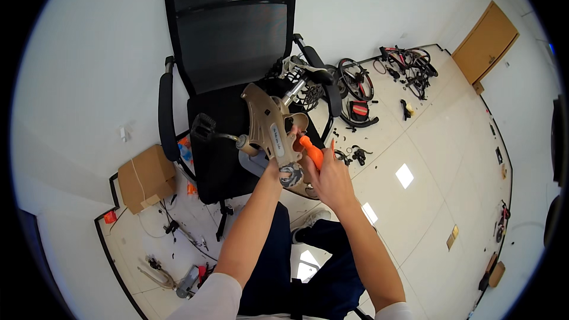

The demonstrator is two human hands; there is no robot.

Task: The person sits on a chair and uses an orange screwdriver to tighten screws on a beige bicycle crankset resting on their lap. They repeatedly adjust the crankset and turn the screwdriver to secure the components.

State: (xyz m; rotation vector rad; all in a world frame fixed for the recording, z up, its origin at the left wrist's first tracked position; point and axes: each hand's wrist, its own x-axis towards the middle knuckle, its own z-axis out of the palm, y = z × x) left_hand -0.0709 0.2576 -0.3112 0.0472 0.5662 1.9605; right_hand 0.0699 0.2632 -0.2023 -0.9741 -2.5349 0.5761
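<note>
A tan bicycle frame (261, 120) leans over the black seat of an office chair (213, 169). It carries a pale label, a black pedal (203, 127) on a crank arm at its left, and a silver seat post (294, 91) pointing up to the right. My left hand (274, 169) grips the frame from below, its fingers partly hidden behind the tan metal. In my right hand (333, 179) is a screwdriver with a fat orange handle (313, 154), held against the frame's right side; its tip is hidden.
Wheels (355, 80), a black and red bag (358, 111) and dark bicycle parts (409, 68) lie on the tiled floor at the right. An open cardboard box (145, 178) stands left of the chair, with cables and metal parts (189, 278) below it. The chair's armrests (168, 117) flank the frame.
</note>
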